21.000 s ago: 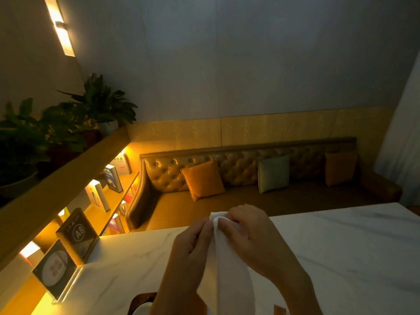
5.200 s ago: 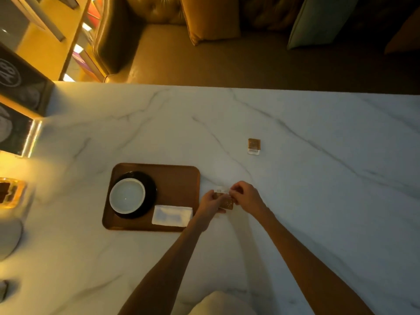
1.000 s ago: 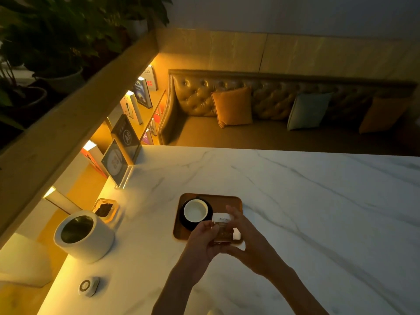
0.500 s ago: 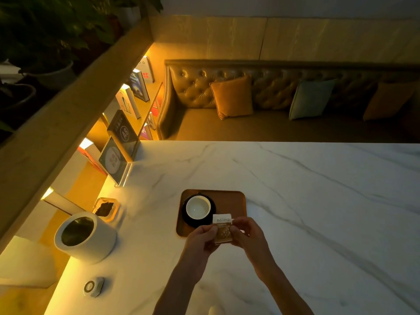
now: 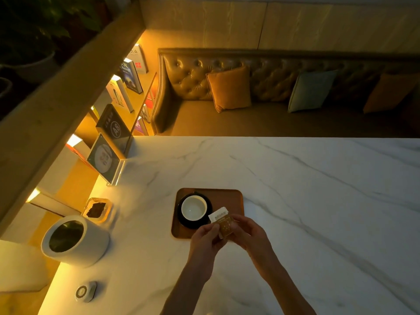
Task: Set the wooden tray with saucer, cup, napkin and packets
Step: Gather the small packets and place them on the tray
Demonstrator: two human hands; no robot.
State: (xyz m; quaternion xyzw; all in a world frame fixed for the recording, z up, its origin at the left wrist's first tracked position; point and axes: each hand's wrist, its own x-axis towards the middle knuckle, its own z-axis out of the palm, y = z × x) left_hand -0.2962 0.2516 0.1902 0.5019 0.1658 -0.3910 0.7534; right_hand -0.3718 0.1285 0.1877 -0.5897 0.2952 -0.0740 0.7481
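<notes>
A wooden tray (image 5: 229,197) lies on the white marble table. On its left half a white cup (image 5: 193,208) stands on a black saucer (image 5: 181,220). Both my hands are raised over the tray's near right part and hide the napkin. My left hand (image 5: 205,237) and my right hand (image 5: 248,233) pinch a small brown packet with a white top (image 5: 221,221) between them, tilted, just above the tray.
At the table's left stand a white cylindrical container (image 5: 72,241), a small glass dish with dark contents (image 5: 97,210), a small round device (image 5: 85,291) and acrylic sign stands (image 5: 105,159). A leather sofa with cushions (image 5: 229,88) lies beyond the far edge.
The packet has tilted slightly between my fingers while both hands stay over the tray's near right part. The camera has dipped a little lower toward the table.
</notes>
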